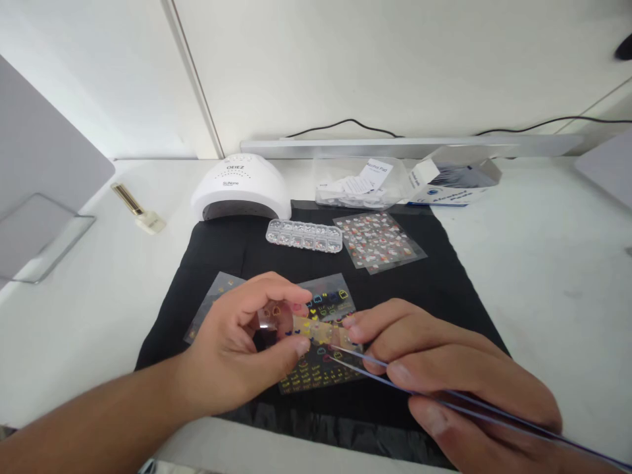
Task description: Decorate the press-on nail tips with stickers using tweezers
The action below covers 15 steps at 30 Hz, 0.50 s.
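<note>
My left hand (247,345) pinches a clear sticker strip (306,327) with small coloured shapes, held just above the black mat (444,289). My right hand (444,375) grips thin metal tweezers (365,365), their tips touching the strip's right part. Beneath both hands lies a transparent sticker sheet (330,296) with yellow, blue and pink designs. Another clear sheet (212,299) pokes out to the left of my left hand.
A white nail lamp (240,186) stands at the mat's back left. A clear rhinestone box (304,235), a red-and-white sticker sheet (378,240), a plastic bag of pads (355,183), an open pad box (454,178) and a gold-handled tool (135,207) lie farther back.
</note>
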Tool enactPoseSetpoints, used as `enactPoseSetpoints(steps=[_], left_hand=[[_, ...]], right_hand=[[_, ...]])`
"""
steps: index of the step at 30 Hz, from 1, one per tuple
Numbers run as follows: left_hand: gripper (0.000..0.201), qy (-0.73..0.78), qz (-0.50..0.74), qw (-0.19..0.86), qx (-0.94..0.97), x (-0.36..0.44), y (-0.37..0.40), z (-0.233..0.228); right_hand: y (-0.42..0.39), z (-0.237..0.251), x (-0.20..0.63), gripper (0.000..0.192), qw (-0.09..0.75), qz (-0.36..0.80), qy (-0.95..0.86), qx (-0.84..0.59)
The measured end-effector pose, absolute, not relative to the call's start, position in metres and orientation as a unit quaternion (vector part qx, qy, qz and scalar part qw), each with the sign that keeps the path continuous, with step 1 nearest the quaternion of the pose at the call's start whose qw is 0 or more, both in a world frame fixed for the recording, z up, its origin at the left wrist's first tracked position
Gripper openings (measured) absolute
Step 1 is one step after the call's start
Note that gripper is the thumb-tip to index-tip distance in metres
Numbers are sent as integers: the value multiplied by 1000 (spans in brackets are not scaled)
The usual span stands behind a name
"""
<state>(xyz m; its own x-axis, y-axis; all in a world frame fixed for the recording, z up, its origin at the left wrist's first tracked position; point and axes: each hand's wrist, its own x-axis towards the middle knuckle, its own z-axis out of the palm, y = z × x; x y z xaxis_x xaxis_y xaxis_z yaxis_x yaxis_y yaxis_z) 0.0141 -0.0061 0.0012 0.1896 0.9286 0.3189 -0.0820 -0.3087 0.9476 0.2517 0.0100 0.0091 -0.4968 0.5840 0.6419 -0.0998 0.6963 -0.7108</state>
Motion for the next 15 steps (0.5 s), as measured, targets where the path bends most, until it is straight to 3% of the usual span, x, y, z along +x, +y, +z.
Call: enactPoseSetpoints(steps=[15], left_hand=[[24,347,472,451,673,12,-9,7]], right_hand=[[5,7,247,47,476,400,-765,-167]])
